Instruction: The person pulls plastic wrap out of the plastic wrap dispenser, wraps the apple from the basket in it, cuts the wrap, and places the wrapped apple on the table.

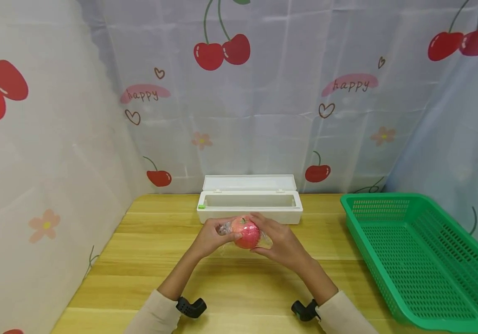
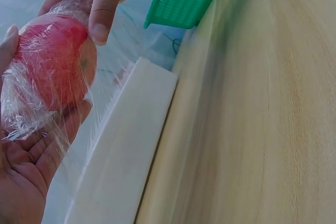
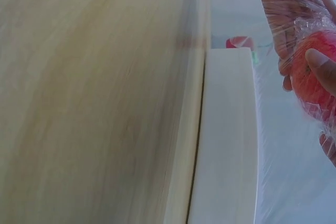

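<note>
A red apple (image 1: 247, 233) in clear plastic wrap (image 2: 23, 100) is held up between both hands, over the table in front of a white box. The left hand (image 1: 215, 237) grips it from the left, its thumb across the apple's front. On the other side, the right hand (image 1: 280, 240) holds it with thumb and fingers. Gathered wrap bunches out at both sides of the apple, as the left wrist view shows. The green-brown stem stands near the top in the head view. Part of the right hand lies outside the right wrist view.
Behind the hands stands the white long box (image 1: 249, 217), its lid (image 1: 249, 182) raised and a green slider (image 1: 201, 207) at its left end. A green plastic basket (image 1: 372, 260) sits at the right of the wooden table (image 1: 138, 260). Cherry-print curtains (image 1: 264, 116) surround the table.
</note>
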Motion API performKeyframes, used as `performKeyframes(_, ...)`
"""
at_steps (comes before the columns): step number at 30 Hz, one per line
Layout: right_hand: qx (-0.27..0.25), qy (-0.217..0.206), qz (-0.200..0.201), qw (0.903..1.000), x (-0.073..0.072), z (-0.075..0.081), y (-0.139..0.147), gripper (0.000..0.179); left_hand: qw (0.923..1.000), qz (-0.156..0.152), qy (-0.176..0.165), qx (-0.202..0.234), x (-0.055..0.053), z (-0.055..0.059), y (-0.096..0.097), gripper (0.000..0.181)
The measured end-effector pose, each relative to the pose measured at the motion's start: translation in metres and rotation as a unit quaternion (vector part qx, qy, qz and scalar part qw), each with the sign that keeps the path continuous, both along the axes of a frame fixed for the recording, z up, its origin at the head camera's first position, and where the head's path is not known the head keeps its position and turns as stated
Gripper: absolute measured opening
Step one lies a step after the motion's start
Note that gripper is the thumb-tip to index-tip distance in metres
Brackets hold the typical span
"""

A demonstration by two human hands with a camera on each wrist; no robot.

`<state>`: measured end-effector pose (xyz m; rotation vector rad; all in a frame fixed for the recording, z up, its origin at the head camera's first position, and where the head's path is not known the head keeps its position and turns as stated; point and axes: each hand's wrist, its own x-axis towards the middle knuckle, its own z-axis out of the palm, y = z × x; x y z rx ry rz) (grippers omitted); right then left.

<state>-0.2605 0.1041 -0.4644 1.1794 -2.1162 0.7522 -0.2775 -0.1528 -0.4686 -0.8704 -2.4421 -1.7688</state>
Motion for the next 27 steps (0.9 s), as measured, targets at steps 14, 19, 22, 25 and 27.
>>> performKeyframes(14,0.027,0.038,-0.027,0.9985,-0.001,0.0,0.002,0.098,0.9997,0.018,-0.003,-0.018,0.002,-0.002,0.007,0.043)
performKeyframes(19,0.026,0.035,-0.028,0.9986,0.0,0.001,0.002,0.092,0.9988,0.036,0.016,-0.03,0.003,-0.002,0.007,0.048)
performKeyframes(22,0.027,0.032,-0.028,0.9987,0.0,0.001,0.003,0.089,0.9973,0.052,0.038,-0.033,0.004,-0.001,0.008,0.05)
performKeyframes(25,0.024,0.028,-0.026,0.999,-0.001,0.0,0.003,0.087,0.9958,0.055,0.068,-0.027,0.004,0.0,0.01,0.05)
performKeyframes(27,0.019,0.024,-0.022,0.9993,-0.002,0.0,0.003,0.087,0.9938,0.049,0.098,-0.016,0.004,0.0,0.011,0.05)
